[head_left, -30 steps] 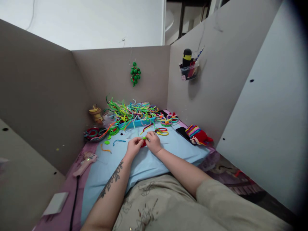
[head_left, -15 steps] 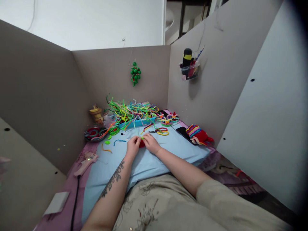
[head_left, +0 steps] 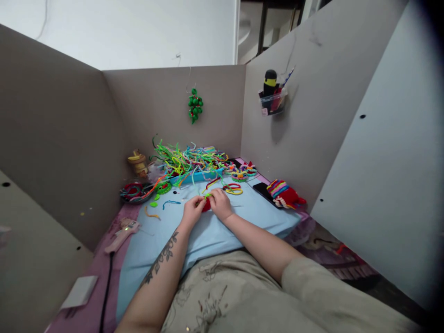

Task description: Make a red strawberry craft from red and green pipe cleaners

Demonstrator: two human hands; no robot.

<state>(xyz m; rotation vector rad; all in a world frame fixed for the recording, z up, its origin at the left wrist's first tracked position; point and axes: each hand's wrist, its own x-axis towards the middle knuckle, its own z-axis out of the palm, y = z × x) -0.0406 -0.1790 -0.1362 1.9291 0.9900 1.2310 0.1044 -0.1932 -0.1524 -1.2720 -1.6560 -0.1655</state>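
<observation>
While both hands meet on the blue pillow (head_left: pixel 222 231), the left hand (head_left: pixel 192 213) and right hand (head_left: pixel 219 204) pinch a small red piece (head_left: pixel 207 205) with a green pipe cleaner (head_left: pixel 207 196) between their fingertips. Just behind the pillow there's a blue tray (head_left: pixel 197 176) heaped with pipe cleaners, scissors (head_left: pixel 233 188) near its far edge, and a glue gun (head_left: pixel 121 230) off its left side.

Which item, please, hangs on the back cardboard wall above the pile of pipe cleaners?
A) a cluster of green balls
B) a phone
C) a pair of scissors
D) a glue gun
A: a cluster of green balls dangles from a thread on the back wall, right above the pipe cleaners.
</observation>
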